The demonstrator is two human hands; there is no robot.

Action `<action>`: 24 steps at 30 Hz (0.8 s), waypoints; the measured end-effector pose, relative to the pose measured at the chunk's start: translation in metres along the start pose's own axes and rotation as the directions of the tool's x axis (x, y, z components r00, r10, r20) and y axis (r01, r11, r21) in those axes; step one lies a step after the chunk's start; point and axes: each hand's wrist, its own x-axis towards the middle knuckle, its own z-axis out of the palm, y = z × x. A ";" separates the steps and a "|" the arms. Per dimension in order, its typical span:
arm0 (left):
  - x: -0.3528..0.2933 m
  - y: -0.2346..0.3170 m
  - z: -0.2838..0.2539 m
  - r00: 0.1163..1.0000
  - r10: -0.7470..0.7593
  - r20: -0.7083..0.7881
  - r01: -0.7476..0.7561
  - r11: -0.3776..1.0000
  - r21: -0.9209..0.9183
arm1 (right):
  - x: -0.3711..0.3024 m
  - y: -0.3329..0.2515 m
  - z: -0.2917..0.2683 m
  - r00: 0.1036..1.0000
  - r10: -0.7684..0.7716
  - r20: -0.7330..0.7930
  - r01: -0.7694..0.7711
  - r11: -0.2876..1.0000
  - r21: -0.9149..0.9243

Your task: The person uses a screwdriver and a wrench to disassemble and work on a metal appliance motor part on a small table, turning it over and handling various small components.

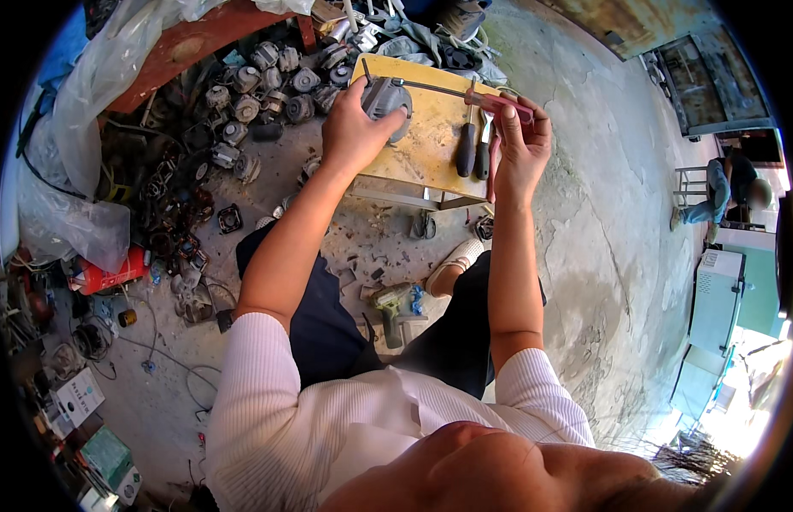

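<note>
My left hand (pixel 355 130) is wrapped round a grey, round finned electric motor (pixel 388 101) at the near left part of a small yellow table (pixel 431 162). In my right hand (pixel 523 152) is the red handle of a long screwdriver (pixel 439 87). Its shaft points left, and the tip is at the motor's upper edge; whether it touches a screw I cannot tell. Beside my right hand on the tabletop lie a dark-handled tool (pixel 466 152), another tool with a black grip (pixel 483 158) and part of a red-handled tool (pixel 493 166).
Many similar motors (pixel 247 108) are heaped on the floor to the left, with copper windings and scrap. A green cordless drill (pixel 390 300) stands between my legs. Beyond the concrete floor (pixel 610 222), another person (pixel 728 189) sits at the far right near a pale cabinet (pixel 717 286).
</note>
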 end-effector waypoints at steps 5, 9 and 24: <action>0.001 0.000 -0.001 0.999 0.005 -0.050 -0.001 0.996 0.090 | -0.004 -0.012 0.025 0.995 0.070 -0.073 -0.053 0.977 0.208; 0.001 0.000 -0.006 0.995 0.015 -0.099 0.003 0.983 0.186 | 0.001 -0.020 0.008 0.976 0.216 0.035 -0.192 0.921 -0.338; -0.004 0.002 -0.021 0.971 0.229 -0.070 -0.204 0.944 0.259 | 0.015 -0.031 -0.029 0.633 0.719 0.286 -0.518 0.668 -0.534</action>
